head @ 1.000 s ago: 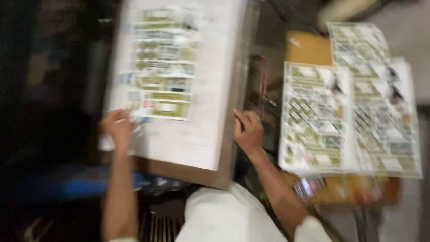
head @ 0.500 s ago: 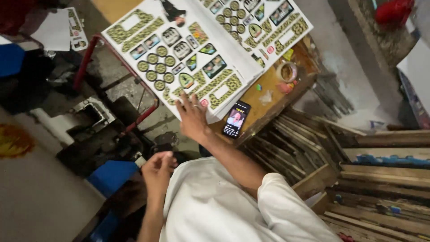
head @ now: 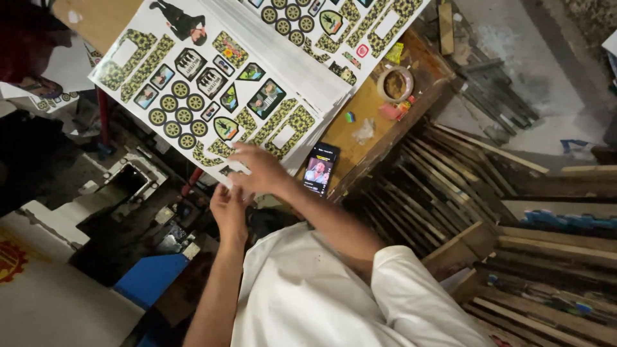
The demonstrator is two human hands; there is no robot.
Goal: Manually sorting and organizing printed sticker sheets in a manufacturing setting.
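Head view, looking down past your white shirt. Your right hand lies flat, fingers spread, on the near corner of the top printed sticker sheet; it presses there without gripping anything. Your left hand sits just beneath it, at the sheet's near edge, fingers curled up against the corner; whether it pinches the paper you cannot tell, since the right hand covers the contact.

The sheet is white, printed with camouflage-pattern shapes, round badges and small picture panels. It tops a thick stack of sheets that overhangs the left edge of a wooden table. A second run of printed sheets lies further off, on the far side of the stack.

On the bare wood just right of your right hand lies a smartphone, screen lit, near the table's near edge. Further right is a roll of tape, with small coloured scraps beside it.

Right of the table, stacked wooden frames lean in rows. Left and below the sheets stands dark machinery, with a blue box near your left forearm.
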